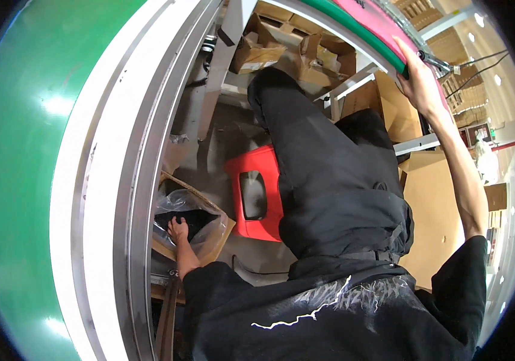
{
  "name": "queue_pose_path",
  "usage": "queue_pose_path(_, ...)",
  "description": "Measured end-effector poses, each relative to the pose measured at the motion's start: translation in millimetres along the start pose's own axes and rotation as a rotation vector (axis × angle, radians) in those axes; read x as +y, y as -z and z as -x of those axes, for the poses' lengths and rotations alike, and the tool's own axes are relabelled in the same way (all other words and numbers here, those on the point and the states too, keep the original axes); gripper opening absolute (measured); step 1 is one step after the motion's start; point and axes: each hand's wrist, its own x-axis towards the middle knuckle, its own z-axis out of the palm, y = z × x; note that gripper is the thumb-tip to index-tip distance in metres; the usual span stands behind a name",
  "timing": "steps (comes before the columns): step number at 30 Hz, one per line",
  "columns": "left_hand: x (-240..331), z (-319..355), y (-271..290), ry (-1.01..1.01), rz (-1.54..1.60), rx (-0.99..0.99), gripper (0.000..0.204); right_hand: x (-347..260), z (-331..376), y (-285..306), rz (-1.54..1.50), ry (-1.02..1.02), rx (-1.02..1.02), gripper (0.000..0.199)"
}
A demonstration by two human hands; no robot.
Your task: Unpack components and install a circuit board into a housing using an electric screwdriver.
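My left hand (178, 229) reaches down into an open cardboard box (216, 233) lined with clear plastic (179, 200). Its fingers curl against a dark mass (197, 221) inside the box; what that mass is made of is too dark to tell, and the fingertips are partly lost in it. Far off at the upper right, my right hand (419, 81) lies across the green-edged rim of a worktable (378, 42). The fingers there stretch out over the pink surface (384, 21), with the thumb lower near the edge.
A red plastic stool (251, 162) stands beside my legs. On the left runs a green surface (23, 180) with a white and metal border (89, 162). Open cardboard boxes (257, 51) sit beneath the table frame, and a large carton (429, 210) stands at my right.
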Motion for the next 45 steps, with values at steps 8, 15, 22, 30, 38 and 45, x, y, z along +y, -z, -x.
queue_pose_path(8, 1, 5, -58, -0.205, 0.080, -0.015, 0.036, 3, 2, 6, 0.016, -0.011, -0.002, 0.069)
queue_pose_path(15, 15, 34, -60, -0.233, 0.066, -0.014, 0.038, 4, 6, 7, 0.012, 0.007, 0.029, 0.069)
queue_pose_path(22, 33, 60, -10, -0.106, 0.379, 0.206, 0.042, 9, 5, -4, 0.019, 0.052, 0.047, 0.066)
queue_pose_path(30, 46, 118, 40, 0.200, 1.482, -0.174, 0.033, 56, 14, -8, 0.045, -0.005, -0.006, 0.066)
queue_pose_path(38, 92, 220, 143, 0.157, 1.814, 0.051, 0.028, 11, 5, -2, -0.154, 0.194, 0.094, 0.079)
queue_pose_path(45, 223, 328, 241, -0.133, 2.133, 0.011, 0.029, 3, 7, 14, -0.116, 0.151, 0.196, 0.070)
